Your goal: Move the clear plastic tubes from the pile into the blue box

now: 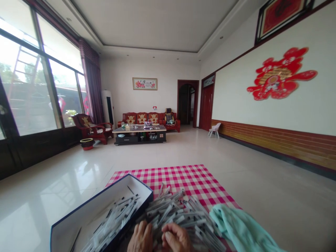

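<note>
A heap of clear-barrelled pens (168, 211), many with black ends, lies on a pink-and-white checked cloth (181, 175). My left hand (141, 238) is at the heap's near edge, fingers curled down and closed; what they grip is hidden. Just right of it, my right hand (176, 238) is closed in a pinch, thumb against the bent fingers, and I cannot make out what is in it. Left of the hands stands an open box (126, 185) with a white inside and dark blue rim, with more pens (115, 217) lying loose in it.
A mint-green cloth (238, 225) lies crumpled to the right of the heap. Farther off across the tiled floor are a low table (139, 129), a red wooden sofa (141, 118), an armchair (91, 127), a red-and-black basin (87, 144) and a small chair (214, 130).
</note>
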### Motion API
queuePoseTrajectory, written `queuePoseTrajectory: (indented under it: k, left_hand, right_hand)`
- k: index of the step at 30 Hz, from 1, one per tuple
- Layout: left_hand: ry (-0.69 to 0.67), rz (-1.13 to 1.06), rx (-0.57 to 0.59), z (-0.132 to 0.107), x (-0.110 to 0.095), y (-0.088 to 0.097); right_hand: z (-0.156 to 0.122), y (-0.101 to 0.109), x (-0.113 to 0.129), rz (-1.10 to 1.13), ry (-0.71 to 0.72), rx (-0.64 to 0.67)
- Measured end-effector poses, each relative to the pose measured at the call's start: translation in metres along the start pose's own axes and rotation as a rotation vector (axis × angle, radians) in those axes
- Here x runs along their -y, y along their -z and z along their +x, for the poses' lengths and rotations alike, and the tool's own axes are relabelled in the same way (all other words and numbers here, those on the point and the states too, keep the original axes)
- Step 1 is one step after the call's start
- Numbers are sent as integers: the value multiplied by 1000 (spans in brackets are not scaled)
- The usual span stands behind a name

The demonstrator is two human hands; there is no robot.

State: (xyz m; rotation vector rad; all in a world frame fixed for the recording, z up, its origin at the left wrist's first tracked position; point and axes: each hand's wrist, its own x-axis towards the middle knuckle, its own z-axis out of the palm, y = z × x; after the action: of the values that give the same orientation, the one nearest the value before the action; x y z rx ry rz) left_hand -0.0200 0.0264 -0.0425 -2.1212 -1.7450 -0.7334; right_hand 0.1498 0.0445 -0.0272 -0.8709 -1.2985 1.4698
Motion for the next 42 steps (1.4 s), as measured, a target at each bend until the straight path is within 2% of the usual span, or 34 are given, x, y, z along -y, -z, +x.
queuePoseTrajectory:
  k: [3, 6, 9, 14, 18, 21, 30, 33, 36, 39, 42]
  left_hand:
    - [5, -19, 10, 2, -3, 8]
    - [8, -27, 2, 3, -5, 7]
    - [34, -42, 12, 4, -5, 6]
    - [69, -92, 118, 9, -8, 20]
    - [90, -120, 187, 16, -14, 36]
    - [96, -121, 207, 17, -18, 39]
    - [5, -114, 50, 6, -6, 23]
    - [-37, -169, -50, 5, -3, 23]
    - [-27, -313, -111, 8, -6, 28]
    - [5, -558, -33, 13, -12, 34]
    - [103, -795, 63, 23, -16, 37]
  right_hand:
    - [-9, 24, 18, -97, 56, -43]
    - [-15, 49, 27, -199, 97, -125]
    - [-19, 60, 32, -363, 155, -151]
    - [-28, 46, 37, -858, 349, -37]
    - [-31, 29, 32, -1207, 376, 3]
    - [-28, 19, 29, -1349, 379, -4]
    - [-22, 2, 23, -1463, 408, -106]
    - [-20, 3, 18, -1416, 465, -145]
    - [-18, 4, 20, -1306, 487, -137]
    - [-14, 3, 25, -1220, 481, -103]
    - [-8, 1, 30, -1178, 496, -85]
